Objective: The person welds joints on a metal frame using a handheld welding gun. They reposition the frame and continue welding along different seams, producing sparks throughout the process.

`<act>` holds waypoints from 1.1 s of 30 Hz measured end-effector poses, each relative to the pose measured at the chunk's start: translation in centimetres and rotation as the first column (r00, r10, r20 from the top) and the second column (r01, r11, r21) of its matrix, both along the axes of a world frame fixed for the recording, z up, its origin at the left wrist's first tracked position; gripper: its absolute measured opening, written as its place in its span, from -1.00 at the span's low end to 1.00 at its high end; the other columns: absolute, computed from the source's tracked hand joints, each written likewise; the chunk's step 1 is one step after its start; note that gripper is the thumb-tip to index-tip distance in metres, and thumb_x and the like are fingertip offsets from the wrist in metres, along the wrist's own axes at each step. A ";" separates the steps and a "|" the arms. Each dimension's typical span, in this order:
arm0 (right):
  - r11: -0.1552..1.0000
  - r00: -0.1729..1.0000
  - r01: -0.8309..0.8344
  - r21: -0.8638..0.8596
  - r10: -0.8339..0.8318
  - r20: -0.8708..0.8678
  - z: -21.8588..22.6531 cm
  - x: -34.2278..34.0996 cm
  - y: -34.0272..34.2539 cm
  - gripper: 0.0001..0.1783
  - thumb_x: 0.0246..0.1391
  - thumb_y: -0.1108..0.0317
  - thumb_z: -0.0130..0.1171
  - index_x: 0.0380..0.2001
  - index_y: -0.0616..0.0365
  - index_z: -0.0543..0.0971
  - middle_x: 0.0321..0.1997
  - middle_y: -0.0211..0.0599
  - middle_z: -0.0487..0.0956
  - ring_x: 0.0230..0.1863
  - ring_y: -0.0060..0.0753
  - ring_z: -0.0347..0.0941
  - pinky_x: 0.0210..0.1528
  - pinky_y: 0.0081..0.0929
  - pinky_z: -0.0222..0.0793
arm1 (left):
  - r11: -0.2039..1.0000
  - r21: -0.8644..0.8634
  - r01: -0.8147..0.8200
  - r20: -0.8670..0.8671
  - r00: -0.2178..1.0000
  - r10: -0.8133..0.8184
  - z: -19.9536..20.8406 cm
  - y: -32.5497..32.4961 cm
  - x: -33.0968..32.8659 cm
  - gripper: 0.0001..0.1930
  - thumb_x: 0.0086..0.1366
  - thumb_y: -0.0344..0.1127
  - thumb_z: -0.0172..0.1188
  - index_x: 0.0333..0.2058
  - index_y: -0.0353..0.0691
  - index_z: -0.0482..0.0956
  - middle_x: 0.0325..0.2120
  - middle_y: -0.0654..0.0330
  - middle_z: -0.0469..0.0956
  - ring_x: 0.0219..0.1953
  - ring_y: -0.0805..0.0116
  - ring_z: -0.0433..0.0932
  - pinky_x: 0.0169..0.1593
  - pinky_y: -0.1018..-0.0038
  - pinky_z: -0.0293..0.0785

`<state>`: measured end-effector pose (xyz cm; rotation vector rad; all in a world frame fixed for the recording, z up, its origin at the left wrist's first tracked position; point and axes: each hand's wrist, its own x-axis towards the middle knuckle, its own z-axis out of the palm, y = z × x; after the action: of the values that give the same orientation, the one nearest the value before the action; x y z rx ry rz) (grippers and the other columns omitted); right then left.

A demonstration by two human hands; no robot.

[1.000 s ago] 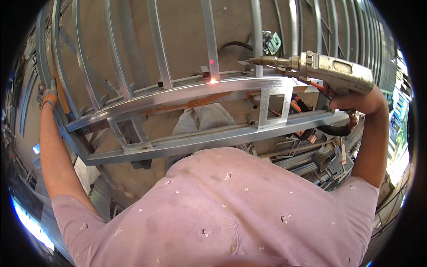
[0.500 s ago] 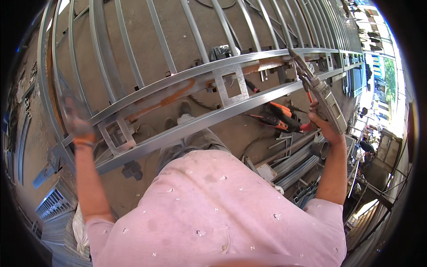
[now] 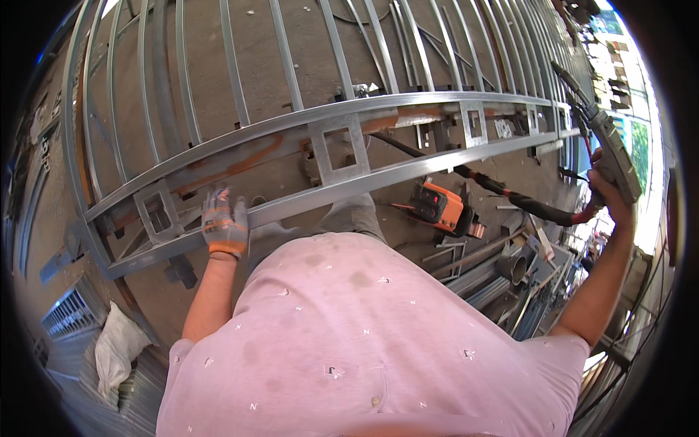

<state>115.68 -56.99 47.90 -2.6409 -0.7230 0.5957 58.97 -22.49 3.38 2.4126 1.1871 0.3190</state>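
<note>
My left hand (image 3: 226, 222), in a grey glove with an orange cuff, lies over the near rail (image 3: 320, 195) of a shiny metal frame. Its fingers are stretched out and it holds nothing. Out to the right, my right hand (image 3: 610, 191) is closed round a welding gun (image 3: 615, 149) with a long tan body and a narrow tip pointing up and left. A thick black cable (image 3: 535, 207) with red parts reaches this hand. The gun is apart from the frame's nearest bars. Square-holed metal plates (image 3: 341, 153) join the frame's two long rails.
An orange machine (image 3: 440, 207) with a lit red display stands on the floor beyond the near rail, to the right. Metal tubes (image 3: 484, 280) are stacked at the right. At the lower left lie a white sack (image 3: 120, 346) and a slotted metal panel (image 3: 73, 313).
My left hand has moved right and nearer, from the frame's left end onto the near rail. My right hand has swung the welding gun further right, away from the rails. More of the orange machine shows.
</note>
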 end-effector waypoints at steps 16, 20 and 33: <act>0.561 0.216 -0.819 0.122 0.499 -0.839 -24.9 0.8 26.5 -0.32 -0.06 0.53 0.51 0.21 0.18 0.57 0.06 -0.28 0.72 0.05 -0.39 0.59 0.17 -0.38 0.51 | 0.918 0.157 -0.363 -0.317 0.862 0.395 -1.8 -0.4 0.3 -0.64 0.50 -0.02 0.09 0.10 -0.04 0.65 0.07 0.04 0.66 0.11 -0.05 0.62 0.17 0.17 0.54; 0.512 0.173 -0.856 0.074 0.418 -0.892 -29.1 -1.7 28.0 -0.31 -0.03 0.43 0.52 0.23 0.18 0.56 0.03 -0.26 0.72 0.01 -0.36 0.60 0.17 -0.36 0.49 | 0.911 0.162 -0.379 -0.337 0.846 0.413 -1.5 -0.5 0.4 -0.63 0.50 0.01 0.09 0.09 -0.03 0.66 0.08 0.10 0.66 0.13 0.00 0.61 0.17 0.20 0.54; 0.465 0.071 -0.869 0.168 0.454 -0.888 -34.4 -5.2 28.5 -0.36 0.02 0.44 0.50 0.20 0.15 0.54 -0.13 -0.31 0.66 -0.26 -0.49 0.56 -0.22 -0.42 0.57 | 0.917 0.187 -0.353 -0.316 0.862 0.396 -0.4 -0.6 1.4 -0.64 0.48 0.00 0.11 0.09 0.01 0.64 0.07 0.16 0.66 0.10 0.02 0.63 0.14 0.20 0.56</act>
<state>110.49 -28.52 13.49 -1.5057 -1.5907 2.3940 60.41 -23.10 3.03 2.3916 1.8584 0.0768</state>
